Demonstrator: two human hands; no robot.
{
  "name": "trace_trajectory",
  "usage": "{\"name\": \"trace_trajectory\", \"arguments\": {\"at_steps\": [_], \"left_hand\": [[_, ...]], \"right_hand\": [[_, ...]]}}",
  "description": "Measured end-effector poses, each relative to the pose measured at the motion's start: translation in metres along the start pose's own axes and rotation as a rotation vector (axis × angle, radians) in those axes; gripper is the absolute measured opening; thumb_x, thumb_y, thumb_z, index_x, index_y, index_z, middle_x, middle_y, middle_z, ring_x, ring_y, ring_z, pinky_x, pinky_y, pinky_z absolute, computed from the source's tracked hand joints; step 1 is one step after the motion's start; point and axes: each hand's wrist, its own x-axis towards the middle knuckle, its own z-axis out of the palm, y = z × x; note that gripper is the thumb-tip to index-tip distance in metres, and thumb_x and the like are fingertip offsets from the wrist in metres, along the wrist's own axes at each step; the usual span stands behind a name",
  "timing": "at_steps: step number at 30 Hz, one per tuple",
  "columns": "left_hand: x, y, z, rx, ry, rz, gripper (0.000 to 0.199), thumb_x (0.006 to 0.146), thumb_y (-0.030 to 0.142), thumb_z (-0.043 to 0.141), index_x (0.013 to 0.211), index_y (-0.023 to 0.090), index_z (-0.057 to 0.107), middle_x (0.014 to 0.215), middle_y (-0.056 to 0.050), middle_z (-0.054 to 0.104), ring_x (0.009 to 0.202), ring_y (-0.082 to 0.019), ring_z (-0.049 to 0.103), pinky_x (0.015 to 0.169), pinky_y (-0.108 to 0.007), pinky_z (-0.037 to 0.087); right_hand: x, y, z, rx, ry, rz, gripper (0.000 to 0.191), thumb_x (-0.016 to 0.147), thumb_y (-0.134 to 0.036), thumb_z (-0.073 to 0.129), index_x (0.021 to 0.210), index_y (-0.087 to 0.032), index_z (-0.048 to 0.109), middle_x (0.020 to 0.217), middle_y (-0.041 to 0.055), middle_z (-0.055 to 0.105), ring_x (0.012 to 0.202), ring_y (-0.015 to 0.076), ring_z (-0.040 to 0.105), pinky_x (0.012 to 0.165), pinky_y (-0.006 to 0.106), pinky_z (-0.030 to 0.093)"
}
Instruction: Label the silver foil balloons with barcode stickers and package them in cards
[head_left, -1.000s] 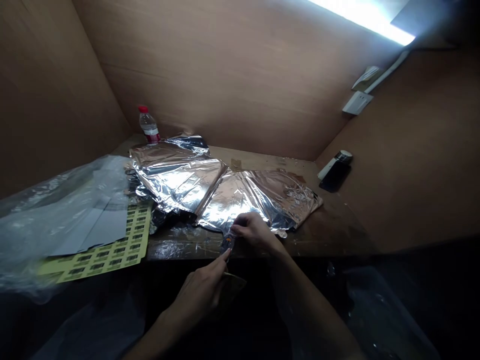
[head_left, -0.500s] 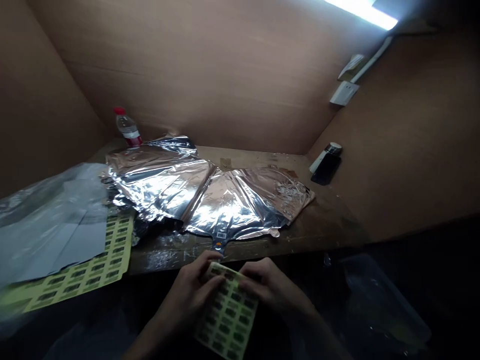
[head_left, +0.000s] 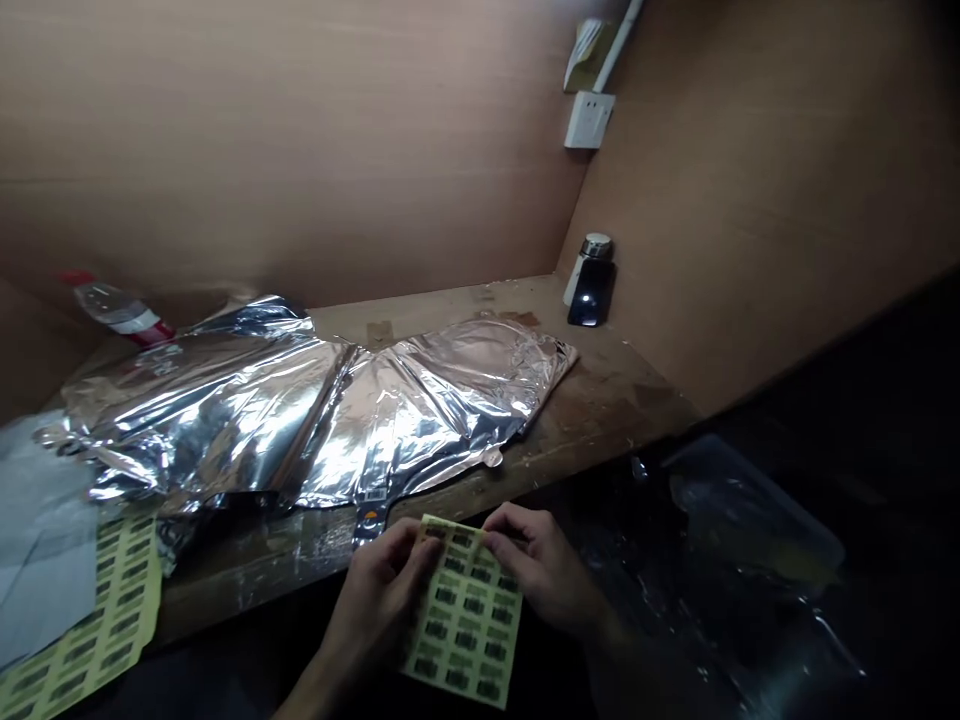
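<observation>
- The tan wooden table (head_left: 607, 395) is scarred and flecked with pale marks. It runs along smooth brown wooden panels (head_left: 300, 150) with a white wall socket (head_left: 589, 120) on them.
- A large crinkled silver foil pouch (head_left: 240, 410) lies flat across the table, its creases catching the light.
- A crumpled clear plastic sheet (head_left: 750, 530) sits in the dark area at lower right, beyond the right hand.
- A rectangular yellow-green label sheet (head_left: 465, 615), printed with rows of dark barcode-like patches, is held up just in front of the table's edge. It is between the hands, near the pouch's narrow tab. Holding it by the top edge seems sound, as this leaves the rows in plain view and the sheet fairly flat.
- A second yellow-green label sheet (head_left: 97, 620) lies at lower left, partly under a translucent grey plastic film (head_left: 37, 520).
- The left hand (head_left: 379, 600) is closed on the sheet's upper left corner, its fingers curled around the edge.
- The right hand (head_left: 544, 570) pinches the upper right corner. Light fingertip contact seems best, since it should avoid creasing the sheet.
- The pouch's narrow dark tab (head_left: 369, 522) points toward the hands, just above the sheet, without touching it as far as can be seen.
</observation>
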Motion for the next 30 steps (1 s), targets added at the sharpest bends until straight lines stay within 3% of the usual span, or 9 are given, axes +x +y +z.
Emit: {"name": "trace_trajectory", "arguments": {"at_steps": [3, 7, 9, 11, 16, 19, 23, 27, 30], "left_hand": [[0.016, 0.008, -0.008, 0.205, -0.09, 0.05, 0.04, 0.095, 0.052, 0.055, 0.073, 0.018, 0.06, 0.067, 0.0, 0.06, 0.061, -0.016, 0.055, 0.055, -0.024, 0.041], [0.074, 0.04, -0.011, 0.505, 0.097, 0.322, 0.032, 0.093, 0.049, 0.059, 0.082, 0.02, 0.063, 0.078, -0.002, 0.066, 0.071, -0.019, 0.059, 0.065, -0.028, 0.042], [0.113, 0.056, 0.001, 0.644, 0.127, 0.483, 0.033, 0.088, 0.051, 0.066, 0.08, 0.019, 0.06, 0.084, -0.004, 0.065, 0.077, -0.02, 0.059, 0.069, -0.029, 0.042], [0.151, 0.066, 0.02, 0.792, 0.089, 0.559, 0.036, 0.084, 0.054, 0.07, 0.083, 0.019, 0.061, 0.091, -0.006, 0.065, 0.086, -0.023, 0.059, 0.072, -0.03, 0.042], [0.209, 0.067, 0.047, 0.978, -0.079, 0.518, 0.036, 0.081, 0.054, 0.072, 0.08, 0.019, 0.067, 0.088, -0.009, 0.068, 0.082, -0.025, 0.06, 0.066, -0.03, 0.039], [0.22, 0.063, 0.043, 0.98, -0.152, 0.492, 0.029, 0.087, 0.045, 0.067, 0.076, 0.019, 0.069, 0.08, -0.007, 0.069, 0.073, -0.021, 0.061, 0.063, -0.028, 0.038], [0.217, 0.065, 0.036, 1.01, -0.192, 0.481, 0.029, 0.094, 0.04, 0.058, 0.078, 0.018, 0.07, 0.079, -0.007, 0.07, 0.07, -0.02, 0.062, 0.063, -0.027, 0.04], [0.197, 0.074, 0.042, 1.069, -0.168, 0.505, 0.042, 0.076, 0.054, 0.078, 0.096, 0.018, 0.068, 0.1, -0.011, 0.071, 0.09, -0.027, 0.065, 0.071, -0.03, 0.045], [0.178, 0.08, 0.063, 1.111, -0.127, 0.495, 0.05, 0.073, 0.044, 0.083, 0.109, 0.014, 0.066, 0.109, -0.018, 0.067, 0.102, -0.034, 0.064, 0.08, -0.036, 0.048]], "right_hand": [[0.002, 0.009, -0.01, -0.071, 0.04, -0.024, 0.022, 0.101, -0.032, 0.054, 0.087, -0.017, 0.064, 0.072, -0.002, 0.06, 0.063, 0.0108, 0.052, 0.052, 0.021, 0.036], [0.002, 0.006, -0.038, -0.259, -0.13, -0.076, 0.015, 0.098, -0.024, 0.057, 0.087, -0.018, 0.066, 0.07, -0.0033, 0.061, 0.062, 0.0098, 0.051, 0.056, 0.021, 0.035], [0.002, -0.002, -0.05, -0.312, -0.235, -0.096, 0.012, 0.095, -0.02, 0.059, 0.087, -0.018, 0.067, 0.07, -0.0039, 0.063, 0.063, 0.0095, 0.052, 0.057, 0.02, 0.036], [0.001, -0.009, -0.055, -0.336, -0.248, -0.112, 0.01, 0.095, -0.019, 0.06, 0.087, -0.018, 0.067, 0.072, -0.0041, 0.063, 0.064, 0.0095, 0.053, 0.059, 0.02, 0.036], [-0.003, -0.011, -0.062, -0.328, -0.169, -0.108, 0.01, 0.095, -0.02, 0.059, 0.088, -0.018, 0.066, 0.07, -0.0044, 0.06, 0.063, 0.01, 0.051, 0.058, 0.021, 0.035], [-0.003, -0.011, -0.072, -0.311, -0.14, -0.117, 0.009, 0.094, -0.019, 0.06, 0.087, -0.018, 0.066, 0.073, -0.0035, 0.061, 0.068, 0.0112, 0.053, 0.061, 0.022, 0.037], [0.006, -0.019, -0.087, -0.347, -0.138, -0.161, 0.009, 0.094, -0.018, 0.061, 0.086, -0.017, 0.066, 0.078, -0.0025, 0.064, 0.072, 0.012, 0.056, 0.065, 0.022, 0.039], [0.016, -0.02, -0.089, -0.376, -0.181, -0.173, 0.008, 0.093, -0.018, 0.062, 0.088, -0.018, 0.068, 0.079, -0.0019, 0.066, 0.073, 0.013, 0.058, 0.066, 0.023, 0.04], [0.019, -0.012, -0.083, -0.368, -0.214, -0.163, 0.009, 0.093, -0.019, 0.062, 0.087, -0.018, 0.069, 0.079, -0.0017, 0.067, 0.072, 0.0134, 0.059, 0.066, 0.023, 0.041]]}}
